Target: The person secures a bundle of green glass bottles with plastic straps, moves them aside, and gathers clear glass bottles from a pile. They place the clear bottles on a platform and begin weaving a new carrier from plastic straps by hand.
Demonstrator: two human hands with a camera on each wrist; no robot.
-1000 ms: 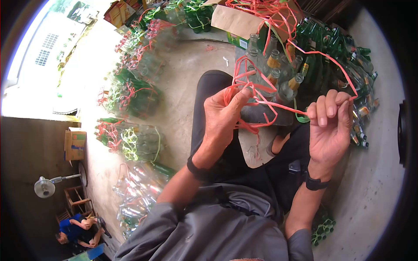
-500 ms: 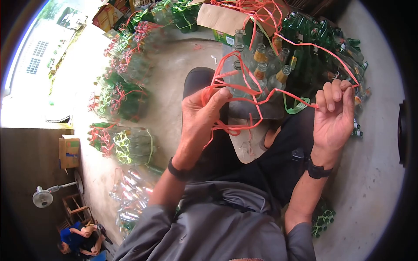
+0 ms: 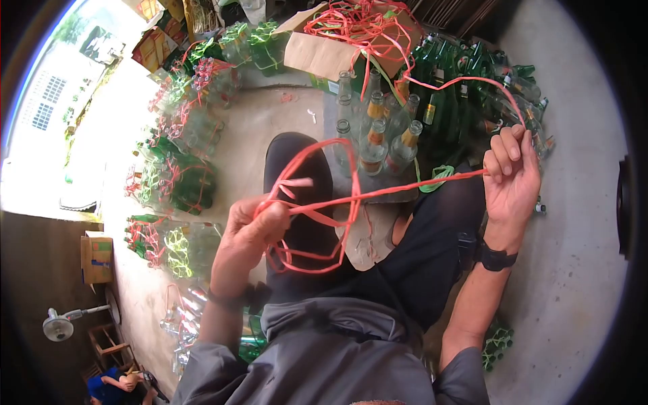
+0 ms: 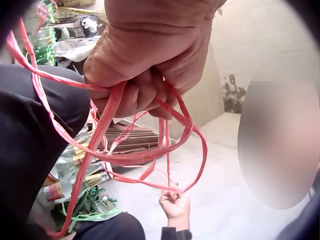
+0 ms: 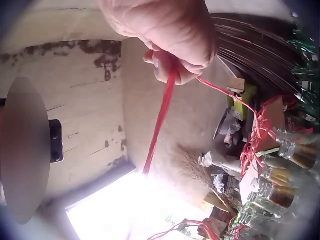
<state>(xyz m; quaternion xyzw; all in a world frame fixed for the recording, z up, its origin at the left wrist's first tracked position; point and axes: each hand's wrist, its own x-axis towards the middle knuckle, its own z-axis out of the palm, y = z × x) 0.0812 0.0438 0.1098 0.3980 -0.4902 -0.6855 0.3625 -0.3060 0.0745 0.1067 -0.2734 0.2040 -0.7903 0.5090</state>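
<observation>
Loops of red plastic cord (image 3: 350, 202) hang from my left hand (image 3: 248, 236), whose thumb and fingers pinch them in the head view. One strand runs taut across to my right hand (image 3: 511, 177), and its curled fingers grip it. From there the cord goes on up to a red tangle in the cardboard box (image 3: 322, 56). The left wrist view has the left hand (image 4: 155, 50) curled round several strands of cord (image 4: 97, 131). In the right wrist view, cord (image 5: 161, 120) comes down out of the right fist (image 5: 167, 35).
Clear bottles (image 3: 373, 145) stand in a group beyond my knees. Green bottles (image 3: 442, 81) crowd at the right, and tied bottle bundles (image 3: 192, 182) line the left. A fan (image 3: 58, 327) and a seated person (image 3: 111, 386) are at lower left.
My left hand has moved left and down with the loops, which have spread wider. The strand between the hands has become longer and straighter. My right hand stays at the right, still holding cord.
</observation>
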